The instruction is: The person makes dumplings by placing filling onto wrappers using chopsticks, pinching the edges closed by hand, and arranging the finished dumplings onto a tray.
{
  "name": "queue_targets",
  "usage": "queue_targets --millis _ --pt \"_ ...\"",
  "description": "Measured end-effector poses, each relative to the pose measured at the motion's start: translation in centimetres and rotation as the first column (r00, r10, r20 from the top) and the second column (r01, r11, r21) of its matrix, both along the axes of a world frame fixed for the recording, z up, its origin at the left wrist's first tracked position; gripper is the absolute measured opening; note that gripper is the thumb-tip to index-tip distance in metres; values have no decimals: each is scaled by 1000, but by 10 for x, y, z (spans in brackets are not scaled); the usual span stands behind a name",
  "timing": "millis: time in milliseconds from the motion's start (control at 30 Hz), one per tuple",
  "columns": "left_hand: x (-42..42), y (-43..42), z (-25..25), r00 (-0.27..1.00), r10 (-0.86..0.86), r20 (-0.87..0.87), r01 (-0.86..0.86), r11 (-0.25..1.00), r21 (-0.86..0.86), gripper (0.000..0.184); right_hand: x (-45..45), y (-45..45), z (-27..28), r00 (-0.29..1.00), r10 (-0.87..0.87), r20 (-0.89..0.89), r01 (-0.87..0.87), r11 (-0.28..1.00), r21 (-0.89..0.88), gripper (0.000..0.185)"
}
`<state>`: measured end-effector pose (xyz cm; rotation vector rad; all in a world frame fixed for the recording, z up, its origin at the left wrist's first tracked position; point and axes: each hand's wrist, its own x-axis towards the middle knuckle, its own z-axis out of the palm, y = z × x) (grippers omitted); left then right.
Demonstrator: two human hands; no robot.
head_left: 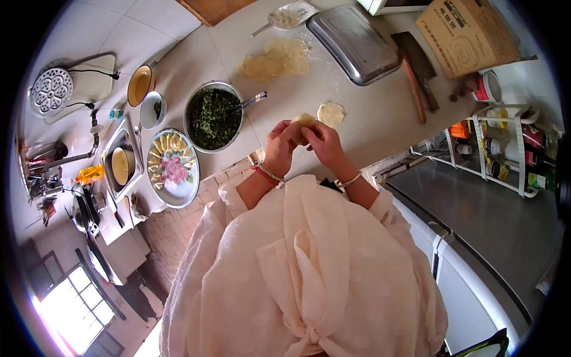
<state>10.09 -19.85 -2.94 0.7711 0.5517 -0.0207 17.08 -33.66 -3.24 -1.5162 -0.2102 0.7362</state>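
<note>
Near the counter's front edge, my left hand and my right hand meet, fingers closed on a folded dough wrapper. Whatever is inside the wrapper is hidden. Just beyond my right hand a round dough wrapper lies flat on the counter. Several more flat wrappers overlap farther back. To the left is a metal bowl of chopped green filling, with a utensil handle leaning over its rim. A flowered tray holds several folded dumplings along its far and left sides.
An upturned metal pan, a cleaver and a rolling pin are at the back right, near a cardboard box. A small bowl, a yellow bowl and a sink are left. A white rack stands right.
</note>
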Motion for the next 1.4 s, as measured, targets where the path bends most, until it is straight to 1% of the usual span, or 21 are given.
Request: queue_targets --millis 67,100,167,300,400,467,567,600,667,700,800,900,967,1000,1100,1200,1233,1267,1300,1333,1400 --pt "1 -2 -2 1000 -5 -6 6 991 137 17 -2 8 -4 993 -97 -74 100 994 47 21" --pt "2 -4 1 1000 -6 -9 7 979 205 17 -1 9 -3 990 -97 -105 104 992 66 21" --pt "1 -7 9 1000 11 -4 -9 960 278 17 -1 9 1 982 -97 -165 114 988 103 21" --pt "-1 -7 15 999 -12 34 -2 916 401 18 -2 11 1 984 -90 -152 110 986 125 21" --pt "-2 -1 13 999 46 -2 -43 953 301 20 -4 14 4 984 -89 -153 112 983 147 19" --pt "-3 1 11 996 94 -10 -90 976 196 22 -5 14 -1 981 -87 -171 117 977 179 18" --pt "-7 7 6 990 143 -22 -141 988 61 26 -8 7 -3 984 -3 -180 43 975 216 19" --pt "-9 10 4 987 156 -26 -155 988 21 28 -9 4 0 980 22 -195 29 966 257 19" --pt "-15 18 -1 992 115 53 -114 993 -26 31 -11 -4 6 971 77 -225 4 942 337 19" --pt "-19 21 -4 991 96 93 -92 995 -49 33 -13 -8 7 962 80 -260 24 928 372 18" --pt "-25 24 -20 976 145 159 -130 986 -102 37 -12 -20 3 939 64 -339 97 893 439 15" --pt "-30 28 -47 967 247 56 -235 957 -171 39 -8 -38 -16 925 -19 -380 189 890 416 12" --pt "-30 29 -61 971 235 36 -222 952 -211 39 -3 -46 -22 908 -80 -412 249 893 375 11" --pt "-27 31 -64 974 226 28 -213 949 -230 38 0 -48 -18 903 -89 -421 269 881 390 11" --pt "-9 33 -71 995 100 18 -91 960 -266 36 4 -53 -12 881 -93 -464 312 851 422 11" --pt "7 36 -77 973 47 -225 -26 995 95 33 9 -49 -2 897 -76 -435 295 836 463 13" --pt "5 35 -85 975 84 -207 4 922 388 32 9 -47 -4 903 -70 -425 287 833 473 14" --pt "0 33 -95 977 117 -181 29 760 649 31 10 -44 -7 908 -61 -415 278 829 486 15" --pt "-6 33 -101 978 145 -149 52 525 849 31 9 -40 -9 912 -49 -407 267 824 500 16" --pt "-14 34 -90 993 114 -32 4 238 971 34 8 -33 -4 925 -48 -377 238 846 476 16" --pt "-32 28 -57 991 77 -110 52 534 844 36 4 -18 9 947 -36 -319 177 887 426 18"
